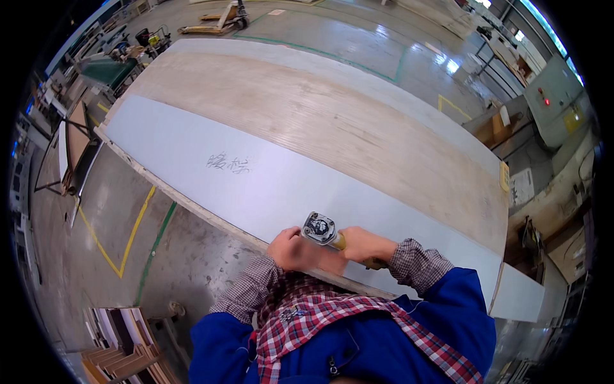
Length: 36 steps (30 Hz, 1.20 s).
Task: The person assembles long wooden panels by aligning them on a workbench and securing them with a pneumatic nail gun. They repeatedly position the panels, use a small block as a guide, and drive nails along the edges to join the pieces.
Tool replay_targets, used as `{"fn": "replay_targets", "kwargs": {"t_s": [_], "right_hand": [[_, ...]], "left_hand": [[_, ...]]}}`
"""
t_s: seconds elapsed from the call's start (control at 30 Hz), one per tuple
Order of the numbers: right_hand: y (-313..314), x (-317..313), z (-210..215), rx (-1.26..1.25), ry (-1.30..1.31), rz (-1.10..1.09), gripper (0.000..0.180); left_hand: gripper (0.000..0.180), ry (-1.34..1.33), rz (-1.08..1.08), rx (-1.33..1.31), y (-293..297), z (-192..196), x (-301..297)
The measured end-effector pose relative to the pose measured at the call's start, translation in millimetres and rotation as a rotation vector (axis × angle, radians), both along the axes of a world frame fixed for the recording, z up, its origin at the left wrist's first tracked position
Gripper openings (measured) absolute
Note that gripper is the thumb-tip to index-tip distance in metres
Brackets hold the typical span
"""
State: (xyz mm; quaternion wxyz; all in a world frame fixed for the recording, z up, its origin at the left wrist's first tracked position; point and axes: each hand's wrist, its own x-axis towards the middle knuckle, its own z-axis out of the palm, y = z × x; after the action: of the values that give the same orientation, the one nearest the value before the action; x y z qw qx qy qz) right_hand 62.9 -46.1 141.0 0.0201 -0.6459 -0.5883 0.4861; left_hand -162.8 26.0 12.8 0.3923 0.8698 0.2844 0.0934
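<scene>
Here, low in the frame's middle, the left hand (pixel 293 251) and right hand (pixel 363 246) both grip a small grinder (pixel 322 230) over the grey panel (pixel 268 185) on the counter (pixel 358 121).

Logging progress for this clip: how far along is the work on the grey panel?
Nothing looks finished: the grey panel shows no worked marks. In hand: both hands, left hand and right hand, hold a grinder at its near edge. The rest of that edge remains.
</scene>
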Motion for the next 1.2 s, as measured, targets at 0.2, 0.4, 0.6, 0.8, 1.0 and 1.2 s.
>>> {"fn": "replay_targets", "kwargs": {"t_s": [0.2,0.4,0.6,0.8,1.0,1.2], "right_hand": [[-55,43,-10,0.048,-0.029,0.009,0.034],[-102,80,-13,0.079,0.008,0.018,0.03],[-157,125,-4,0.008,0.018,0.0,0.029],[-222,176,5,0.059,0.019,0.021,0.025],[-281,229,2,-0.001,0.009,-0.024,0.028],[-336,271,1,0.046,0.019,-0.035,0.03]], "left_hand": [[0.055,-0.197,-0.073,0.291,-47,32,40],[0.045,-0.212,-0.147,0.227,-93,61,85],[0.04,-0.18,-0.156,0.056,-158,62,145],[0.035,-0.112,-0.175,-0.022,-224,68,199],[0.031,-0.104,-0.235,0.008,-274,83,247],[0.031,-0.379,-0.399,0.12,-317,83,292]]}}
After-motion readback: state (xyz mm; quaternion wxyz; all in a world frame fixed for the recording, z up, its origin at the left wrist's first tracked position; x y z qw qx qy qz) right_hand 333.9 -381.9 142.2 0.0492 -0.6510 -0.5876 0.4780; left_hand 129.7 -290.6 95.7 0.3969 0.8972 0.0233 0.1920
